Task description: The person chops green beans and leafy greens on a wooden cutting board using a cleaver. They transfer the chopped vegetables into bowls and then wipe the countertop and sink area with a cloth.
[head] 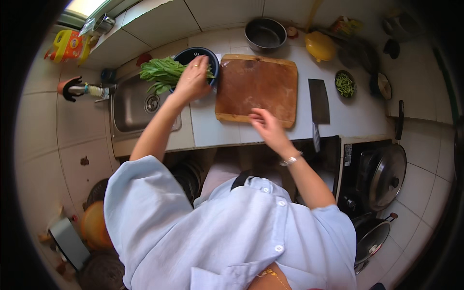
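Note:
My left hand [194, 78], wearing a ring, is closed around a bunch of leafy greens [163, 72] over a dark blue bowl [183, 54]. Leaves spread left of the hand above the sink, and a few show on its right; the fingertips are partly hidden. Near the front edge of a wooden cutting board [257, 83], my right hand [268, 125] hovers with loosely curled fingers and nothing in it, slightly blurred. A cleaver [319, 101] lies to the right of the board, its handle jutting past the counter's front edge.
A steel sink [127, 123] is set into the counter at left. Behind the board stands a dark pot [265, 34]; a yellow lidded pot [320, 46] and a bowl of chopped green vegetables [345, 85] sit to the right. A glass lid [388, 177] rests over the stove.

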### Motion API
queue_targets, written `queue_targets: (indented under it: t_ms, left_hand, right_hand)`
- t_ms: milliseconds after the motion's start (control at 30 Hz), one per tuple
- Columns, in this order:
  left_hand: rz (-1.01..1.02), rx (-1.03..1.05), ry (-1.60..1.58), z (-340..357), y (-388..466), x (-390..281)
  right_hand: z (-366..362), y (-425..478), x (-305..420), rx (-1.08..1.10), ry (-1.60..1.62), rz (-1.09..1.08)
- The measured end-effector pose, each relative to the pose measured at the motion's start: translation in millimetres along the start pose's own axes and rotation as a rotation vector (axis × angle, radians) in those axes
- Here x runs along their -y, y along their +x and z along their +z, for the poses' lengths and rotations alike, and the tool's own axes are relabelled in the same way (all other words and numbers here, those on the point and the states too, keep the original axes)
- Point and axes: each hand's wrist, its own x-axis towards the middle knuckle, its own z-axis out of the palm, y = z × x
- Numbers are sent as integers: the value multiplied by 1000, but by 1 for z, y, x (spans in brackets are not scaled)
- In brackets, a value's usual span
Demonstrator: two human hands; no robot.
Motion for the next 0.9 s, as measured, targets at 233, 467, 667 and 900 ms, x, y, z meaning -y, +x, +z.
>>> queue_targets:
  t_ms: [233,467,667,900]
  left_hand:
    - [175,300,492,63,6,109]
    - [394,107,516,80,13,138]
    - [229,383,215,-7,52,134]
    - [84,529,222,-10,43,141]
  right_hand:
    - [150,136,-39,4,830,635]
    - [177,160,-24,-127,807,618]
    - [166,171,-32,-165,699,637]
    - [168,172,-17,-130,781,635]
